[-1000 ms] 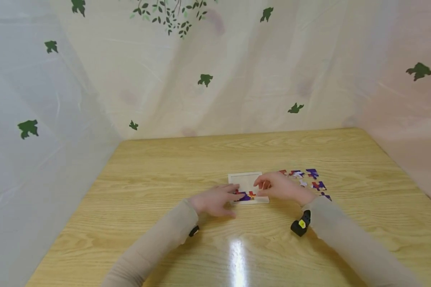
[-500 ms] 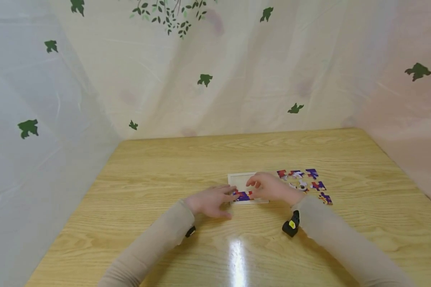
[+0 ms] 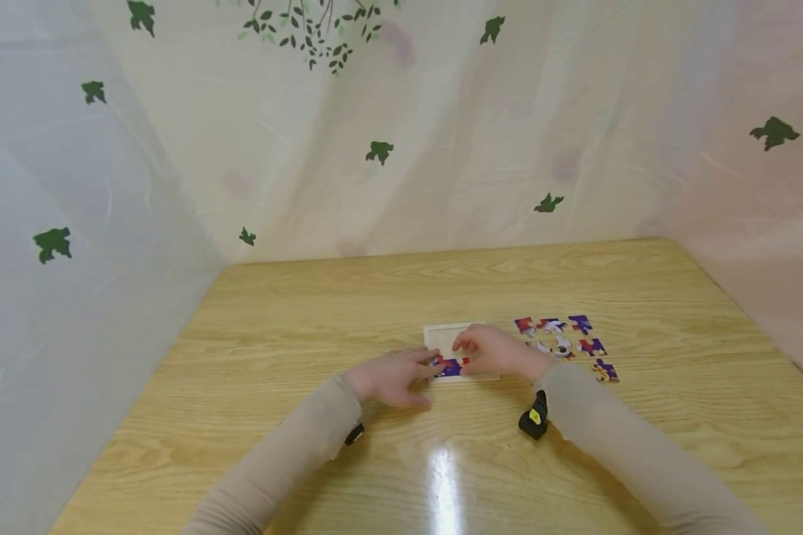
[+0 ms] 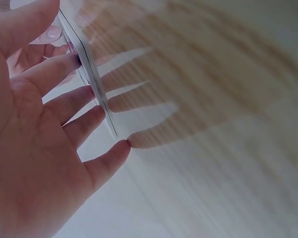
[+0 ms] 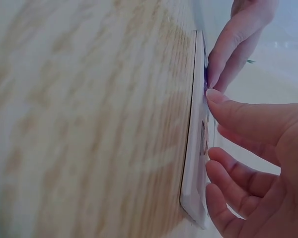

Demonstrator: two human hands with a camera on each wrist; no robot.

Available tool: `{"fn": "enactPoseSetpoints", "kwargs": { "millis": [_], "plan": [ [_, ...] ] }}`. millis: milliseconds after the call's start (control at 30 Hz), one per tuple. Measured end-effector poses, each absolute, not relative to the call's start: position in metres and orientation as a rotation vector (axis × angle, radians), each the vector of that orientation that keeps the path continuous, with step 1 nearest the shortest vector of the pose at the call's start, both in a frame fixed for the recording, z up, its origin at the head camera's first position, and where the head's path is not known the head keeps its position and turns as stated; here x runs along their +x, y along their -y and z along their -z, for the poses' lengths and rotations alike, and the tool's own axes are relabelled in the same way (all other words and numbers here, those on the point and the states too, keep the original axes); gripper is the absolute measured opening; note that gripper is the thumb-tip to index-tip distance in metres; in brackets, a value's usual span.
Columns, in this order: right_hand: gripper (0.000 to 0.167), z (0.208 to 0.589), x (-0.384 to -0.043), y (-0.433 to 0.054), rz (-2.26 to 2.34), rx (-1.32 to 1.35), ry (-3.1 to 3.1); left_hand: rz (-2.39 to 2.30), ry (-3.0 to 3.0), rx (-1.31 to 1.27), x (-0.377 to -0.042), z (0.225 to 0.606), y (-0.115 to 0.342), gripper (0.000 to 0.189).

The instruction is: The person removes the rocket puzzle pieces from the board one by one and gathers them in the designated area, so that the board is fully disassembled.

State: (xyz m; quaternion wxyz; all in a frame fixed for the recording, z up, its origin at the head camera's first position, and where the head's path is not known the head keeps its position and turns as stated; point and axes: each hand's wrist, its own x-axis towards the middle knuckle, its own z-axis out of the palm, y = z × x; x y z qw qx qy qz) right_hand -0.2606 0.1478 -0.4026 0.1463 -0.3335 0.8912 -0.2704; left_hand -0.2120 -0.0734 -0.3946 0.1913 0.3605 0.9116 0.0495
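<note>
A shallow white puzzle tray [image 3: 442, 328] lies on the table, with red and purple jigsaw pieces [image 3: 450, 367] along its near edge. My left hand [image 3: 391, 377] rests at the tray's left side, fingers spread and fairly straight, the fingertips on the rim and the leftmost pieces. Over the tray's right part is my right hand [image 3: 498, 352]. In the right wrist view its thumb [image 5: 243, 114] touches the pieces beside the left fingertips, while the other fingers curve loosely along the tray rim [image 5: 192, 173]. The right hand hides part of the tray in the head view.
Several loose jigsaw pieces [image 3: 580, 324] lie in loose rows to the right of the tray, one orange and purple piece [image 3: 604, 371] nearest me. The wooden table [image 3: 321, 305] ends at a pale curtain [image 3: 294, 171] behind and at the sides.
My right hand has slid left across the tray toward the left hand, uncovering more of the loose pieces on the right. The left hand has barely moved.
</note>
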Motion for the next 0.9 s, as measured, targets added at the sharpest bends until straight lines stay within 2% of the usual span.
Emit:
{"fn": "enactPoseSetpoints", "kwargs": {
  "millis": [433, 900],
  "plan": [
    [0.021, 0.402, -0.2607, -0.1432, 0.759, -1.045, -2.529, -0.147, -2.575, 0.98, -0.2089, 0.3903, 0.0722, 0.062],
    [0.016, 0.4022, -0.2567, -0.1421, 0.798, -0.826, -2.57, -0.177, -2.577, 0.987, -0.2073, 0.3895, 0.0727, 0.061]
  ]
}}
